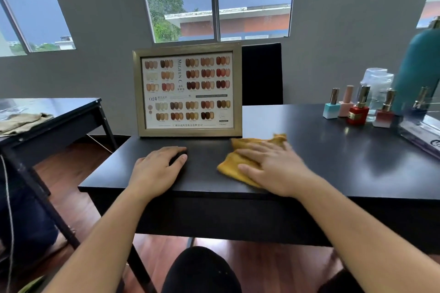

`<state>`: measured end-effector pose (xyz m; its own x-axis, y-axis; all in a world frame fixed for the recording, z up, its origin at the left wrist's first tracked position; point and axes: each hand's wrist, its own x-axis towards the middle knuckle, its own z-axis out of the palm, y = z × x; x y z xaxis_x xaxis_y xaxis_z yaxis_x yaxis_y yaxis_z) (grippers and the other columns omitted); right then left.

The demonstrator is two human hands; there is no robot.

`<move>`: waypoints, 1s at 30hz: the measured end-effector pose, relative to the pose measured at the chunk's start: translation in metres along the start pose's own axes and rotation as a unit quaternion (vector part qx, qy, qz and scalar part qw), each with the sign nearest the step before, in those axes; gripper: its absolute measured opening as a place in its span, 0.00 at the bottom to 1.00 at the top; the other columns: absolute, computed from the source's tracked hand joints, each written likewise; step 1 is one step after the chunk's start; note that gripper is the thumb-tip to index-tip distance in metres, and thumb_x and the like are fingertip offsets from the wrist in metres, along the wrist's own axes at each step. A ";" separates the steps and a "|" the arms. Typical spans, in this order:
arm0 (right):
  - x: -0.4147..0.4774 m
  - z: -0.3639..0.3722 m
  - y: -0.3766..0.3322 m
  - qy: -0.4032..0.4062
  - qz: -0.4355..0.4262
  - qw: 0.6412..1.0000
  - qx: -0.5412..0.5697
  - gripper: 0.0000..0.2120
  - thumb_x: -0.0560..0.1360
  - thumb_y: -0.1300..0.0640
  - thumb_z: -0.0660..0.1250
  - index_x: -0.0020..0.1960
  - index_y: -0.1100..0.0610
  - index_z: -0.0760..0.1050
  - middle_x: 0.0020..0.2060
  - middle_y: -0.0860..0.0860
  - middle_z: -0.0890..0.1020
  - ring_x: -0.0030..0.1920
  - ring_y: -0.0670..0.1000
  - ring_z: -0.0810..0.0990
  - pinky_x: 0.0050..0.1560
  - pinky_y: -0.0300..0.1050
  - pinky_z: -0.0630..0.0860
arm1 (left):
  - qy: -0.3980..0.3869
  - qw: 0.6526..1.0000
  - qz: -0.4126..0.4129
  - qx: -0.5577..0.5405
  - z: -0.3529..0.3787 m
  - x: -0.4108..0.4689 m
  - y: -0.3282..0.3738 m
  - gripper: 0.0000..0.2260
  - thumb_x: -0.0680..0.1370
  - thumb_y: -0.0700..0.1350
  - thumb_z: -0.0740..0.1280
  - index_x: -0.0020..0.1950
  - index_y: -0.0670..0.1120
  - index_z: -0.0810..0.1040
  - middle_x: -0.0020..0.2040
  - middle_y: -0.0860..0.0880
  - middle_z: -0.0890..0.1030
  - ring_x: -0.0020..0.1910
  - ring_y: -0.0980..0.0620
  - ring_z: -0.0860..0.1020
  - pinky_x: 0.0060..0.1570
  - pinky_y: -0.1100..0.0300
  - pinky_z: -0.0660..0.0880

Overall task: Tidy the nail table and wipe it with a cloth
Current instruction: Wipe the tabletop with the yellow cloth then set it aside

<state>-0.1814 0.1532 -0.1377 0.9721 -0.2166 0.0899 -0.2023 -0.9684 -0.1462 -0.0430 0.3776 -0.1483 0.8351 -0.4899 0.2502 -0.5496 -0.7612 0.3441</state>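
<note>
A yellow cloth point(240, 150) lies crumpled on the black nail table point(333, 164), just right of the middle near the front edge. My right hand point(273, 169) presses flat on the cloth with straight fingers. My left hand point(159, 169) rests palm down on the bare tabletop to the left of the cloth, its fingers relaxed. A gold-framed nail colour chart point(188, 90) stands upright at the table's back, behind both hands.
Several nail polish bottles point(357, 109) stand in a row at the back right, with a clear plastic container point(377, 88), a teal bottle point(419, 71) and a clear case point(421, 133) near them. A second black table point(59, 116) with a beige cloth point(21, 121) stands at left.
</note>
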 end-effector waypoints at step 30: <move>-0.050 -0.026 0.061 -0.072 -0.124 0.977 0.159 0.22 0.77 0.52 0.56 0.65 0.29 0.66 0.71 0.31 0.62 0.73 0.35 0.54 0.74 0.45 0.42 | -0.032 0.998 0.051 0.015 0.035 0.002 0.096 0.20 0.77 0.60 0.55 0.69 0.60 0.67 0.71 0.59 0.67 0.69 0.54 0.66 0.68 0.49 0.62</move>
<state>-0.2455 0.1020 -0.1254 0.9977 0.0619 0.0258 0.0670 -0.8962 -0.4386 -0.0928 0.2886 -0.1467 0.7745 -0.5914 0.2244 -0.6325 -0.7171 0.2929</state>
